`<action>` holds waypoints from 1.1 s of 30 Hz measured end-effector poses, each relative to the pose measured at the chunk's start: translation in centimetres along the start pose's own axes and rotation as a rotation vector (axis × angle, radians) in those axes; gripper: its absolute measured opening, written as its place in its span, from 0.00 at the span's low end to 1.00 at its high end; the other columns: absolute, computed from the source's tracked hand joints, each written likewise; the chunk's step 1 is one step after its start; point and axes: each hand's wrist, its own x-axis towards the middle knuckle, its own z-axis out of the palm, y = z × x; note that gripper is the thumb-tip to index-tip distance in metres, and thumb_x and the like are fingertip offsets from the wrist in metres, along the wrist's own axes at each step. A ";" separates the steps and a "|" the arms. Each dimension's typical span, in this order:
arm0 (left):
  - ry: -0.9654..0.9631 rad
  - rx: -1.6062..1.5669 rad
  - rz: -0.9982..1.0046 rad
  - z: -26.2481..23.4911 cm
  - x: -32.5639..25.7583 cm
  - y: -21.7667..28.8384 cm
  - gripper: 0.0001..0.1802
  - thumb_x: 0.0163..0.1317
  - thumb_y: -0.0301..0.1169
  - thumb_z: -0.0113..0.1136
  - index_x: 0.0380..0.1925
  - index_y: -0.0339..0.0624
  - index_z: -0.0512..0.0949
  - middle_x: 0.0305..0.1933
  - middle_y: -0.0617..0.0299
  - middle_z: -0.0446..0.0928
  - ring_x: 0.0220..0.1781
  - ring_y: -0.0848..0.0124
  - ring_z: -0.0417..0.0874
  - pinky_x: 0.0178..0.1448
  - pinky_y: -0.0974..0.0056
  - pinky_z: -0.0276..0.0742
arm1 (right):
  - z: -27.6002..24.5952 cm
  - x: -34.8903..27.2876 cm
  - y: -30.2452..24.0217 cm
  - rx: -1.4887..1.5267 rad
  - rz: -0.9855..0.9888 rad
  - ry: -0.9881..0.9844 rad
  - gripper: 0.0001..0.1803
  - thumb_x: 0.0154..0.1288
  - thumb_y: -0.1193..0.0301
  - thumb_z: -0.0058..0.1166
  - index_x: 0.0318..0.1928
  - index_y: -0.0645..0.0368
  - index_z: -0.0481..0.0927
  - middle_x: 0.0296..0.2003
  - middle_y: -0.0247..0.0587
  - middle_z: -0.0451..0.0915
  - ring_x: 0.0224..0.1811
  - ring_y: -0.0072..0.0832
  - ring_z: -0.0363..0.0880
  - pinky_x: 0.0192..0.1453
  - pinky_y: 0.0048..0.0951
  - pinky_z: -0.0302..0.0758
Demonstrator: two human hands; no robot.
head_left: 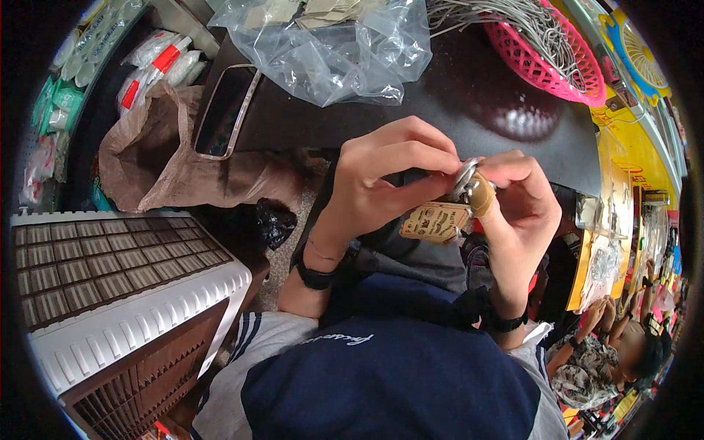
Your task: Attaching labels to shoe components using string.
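Item: tag (pixel 435 222) on wire loop (pixel 463 178), just below table (pixel 440 110) edge | I judge it light, card bendable, wire thin and springy | left hand (pixel 374 183) fingers pinched on tag top; right hand (pixel 517 213) clamped on loop | I'd grip at the hole.

Small shop or market stall, as I view it from the head camera. A dark surface (pixel 469 103) carries a pink basket (pixel 546 62) of grey cords and a clear plastic bag (pixel 330 51) of tags. Packaged goods (pixel 158 62) hang at upper left; bright yellow display packs (pixel 612 242) line the right, where another person (pixel 623 352) sits.
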 end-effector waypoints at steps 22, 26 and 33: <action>0.134 -0.313 -0.327 -0.8 -0.6 -0.4 0.07 0.56 0.22 0.63 0.35 0.34 0.79 0.33 0.67 0.77 0.33 0.83 0.75 0.35 0.78 0.66 | -0.4 0.9 2.0 -0.088 -0.055 -0.417 0.09 0.56 0.78 0.55 0.39 0.63 0.73 0.42 0.42 0.75 0.47 0.33 0.76 0.56 0.30 0.69; 0.179 -0.286 -0.320 -1.1 -0.5 -0.4 0.08 0.55 0.22 0.64 0.35 0.33 0.79 0.35 0.66 0.78 0.33 0.83 0.72 0.37 0.78 0.65 | -0.2 0.2 2.2 0.002 0.176 -0.359 0.10 0.54 0.84 0.54 0.38 0.64 0.74 0.40 0.39 0.77 0.45 0.28 0.78 0.53 0.27 0.71; 0.242 -0.373 -0.394 -1.0 -0.6 0.2 0.09 0.59 0.22 0.61 0.40 0.33 0.77 0.38 0.62 0.78 0.39 0.81 0.76 0.44 0.76 0.71 | 0.8 0.1 2.5 0.240 0.283 -0.296 0.22 0.52 0.89 0.55 0.49 0.64 0.68 0.42 0.38 0.75 0.43 0.23 0.78 0.50 0.24 0.74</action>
